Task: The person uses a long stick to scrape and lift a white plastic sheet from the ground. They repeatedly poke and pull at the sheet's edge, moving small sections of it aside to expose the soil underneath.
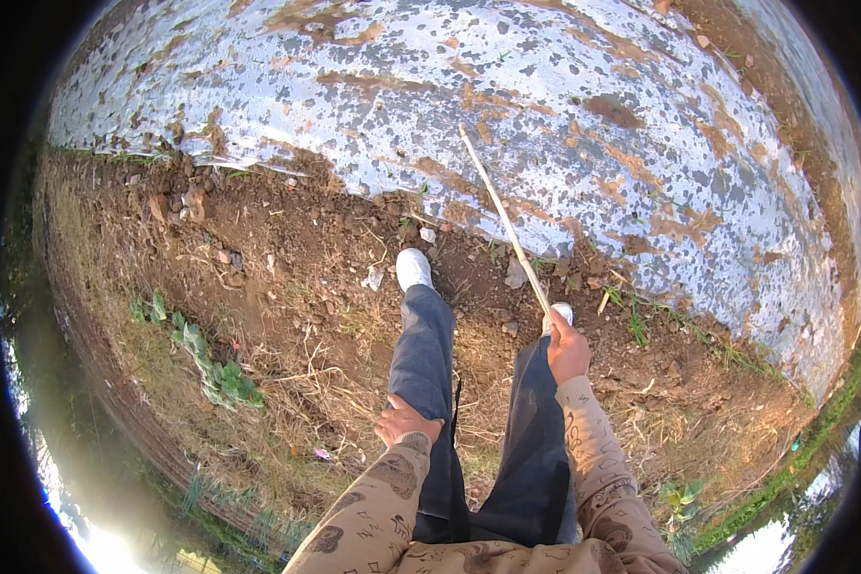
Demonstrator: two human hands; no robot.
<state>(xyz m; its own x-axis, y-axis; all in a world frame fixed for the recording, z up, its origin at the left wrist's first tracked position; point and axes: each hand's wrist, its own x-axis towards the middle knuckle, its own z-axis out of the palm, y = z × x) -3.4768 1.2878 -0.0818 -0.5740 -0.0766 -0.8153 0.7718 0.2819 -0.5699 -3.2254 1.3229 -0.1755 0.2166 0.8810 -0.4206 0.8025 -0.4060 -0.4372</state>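
A thin, pale wooden stick (506, 219) is gripped near its lower end by my right hand (569, 351). From there it slants up and to the left, and its far tip lies over silvery plastic mulch film (402, 107). The film is spotted with dark patches and streaked with brown soil. My left hand (405, 422) rests on my left trouser leg (425, 359) around the knee, with no object seen in it. Some of its fingers are hidden from view. Whether the stick's tip touches the film I cannot tell.
My white shoes (413, 269) stand on bare soil (316, 287) just short of the film's edge. Stones (516, 274) and clods lie along that edge. A leafy green plant (219, 377) grows to the left, near dry straw (316, 373). A soil furrow (775, 107) runs beyond the film.
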